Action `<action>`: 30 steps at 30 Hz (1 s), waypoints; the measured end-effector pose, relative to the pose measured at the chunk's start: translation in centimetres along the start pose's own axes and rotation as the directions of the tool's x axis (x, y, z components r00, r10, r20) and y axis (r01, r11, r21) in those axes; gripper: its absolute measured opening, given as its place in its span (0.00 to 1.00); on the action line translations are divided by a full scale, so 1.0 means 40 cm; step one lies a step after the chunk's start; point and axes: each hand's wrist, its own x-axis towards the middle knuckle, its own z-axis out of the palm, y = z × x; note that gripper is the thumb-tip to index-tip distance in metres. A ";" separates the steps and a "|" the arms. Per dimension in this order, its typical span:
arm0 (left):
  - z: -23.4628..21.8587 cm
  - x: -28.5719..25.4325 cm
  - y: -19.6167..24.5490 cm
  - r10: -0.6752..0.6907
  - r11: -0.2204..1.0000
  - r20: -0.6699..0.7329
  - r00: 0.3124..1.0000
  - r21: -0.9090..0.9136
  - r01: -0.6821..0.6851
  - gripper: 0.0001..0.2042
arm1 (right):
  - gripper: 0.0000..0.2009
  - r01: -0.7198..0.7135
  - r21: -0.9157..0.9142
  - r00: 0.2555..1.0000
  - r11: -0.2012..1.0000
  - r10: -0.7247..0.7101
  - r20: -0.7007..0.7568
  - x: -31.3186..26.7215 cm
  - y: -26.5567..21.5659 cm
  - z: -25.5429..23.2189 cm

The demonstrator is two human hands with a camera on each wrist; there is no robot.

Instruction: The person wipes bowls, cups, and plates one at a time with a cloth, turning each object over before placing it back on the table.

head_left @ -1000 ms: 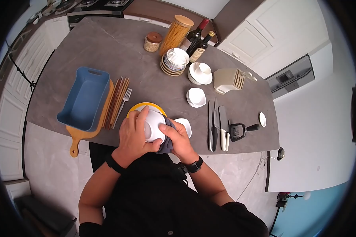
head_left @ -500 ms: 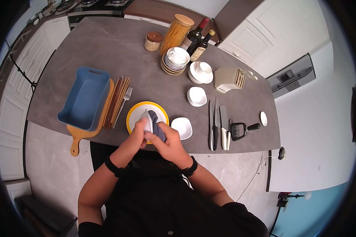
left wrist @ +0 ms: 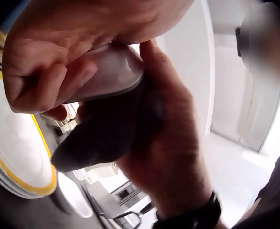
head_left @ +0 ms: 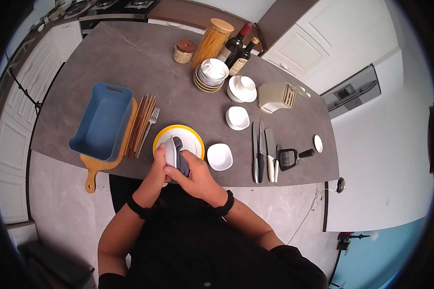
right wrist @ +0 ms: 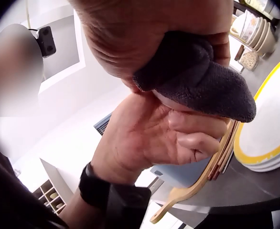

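My left hand (head_left: 153,174) grips a white bowl (head_left: 170,152), which is tipped on its side above the table's near edge. My right hand (head_left: 198,179) holds a dark grey cloth (head_left: 182,164) against that bowl, with part of the cloth tucked over the rim. In the left wrist view the bowl's glossy outer wall (left wrist: 113,71) shows between both hands, the cloth (left wrist: 99,136) folded below it. Just beyond the hands are stacked white plates with a yellow rim (head_left: 200,139). A white square bowl (head_left: 220,157) stands right of them.
On the left, a blue tray (head_left: 101,120) rests on a wooden board (head_left: 95,168), beside chopsticks (head_left: 141,125) and a fork (head_left: 149,127). Knives (head_left: 262,159) and a black-handled grater-like tool (head_left: 289,159) lie right. Stacked bowls (head_left: 212,74), bottles (head_left: 241,55) and a knife block (head_left: 276,98) stand farther back.
The bowl has turned from showing its underside to standing on edge, and the hands have drawn slightly left and nearer the body. More of the plates and square bowl now shows.
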 end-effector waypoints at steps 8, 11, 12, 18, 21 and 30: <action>0.007 -0.050 0.057 0.712 0.366 0.147 0.687 0.756 -0.542 0.32 | 0.14 -0.339 0.618 0.940 0.709 0.282 0.192 0.040 0.018 -0.044; 0.023 -0.059 0.119 0.709 0.164 0.285 0.645 0.823 -0.544 0.39 | 0.16 -0.391 0.663 0.918 0.639 0.319 0.235 0.055 0.028 -0.058; 0.024 -0.054 0.132 0.693 0.109 0.321 0.646 0.839 -0.533 0.40 | 0.16 -0.405 0.653 0.912 0.640 0.330 0.242 0.065 0.031 -0.061; 0.020 0.023 0.103 0.617 0.490 0.047 0.786 0.759 -0.430 0.34 | 0.16 -0.387 0.492 0.919 0.780 0.284 0.273 0.170 0.070 -0.057; 0.019 0.057 0.114 0.467 0.698 -0.083 0.880 0.646 -0.309 0.27 | 0.17 -0.450 0.418 0.872 0.789 0.289 0.395 0.231 0.081 -0.078; 0.036 0.127 0.201 0.284 0.771 -0.190 0.940 0.628 -0.106 0.29 | 0.20 -0.498 0.349 0.807 0.794 0.276 0.523 0.382 0.165 -0.128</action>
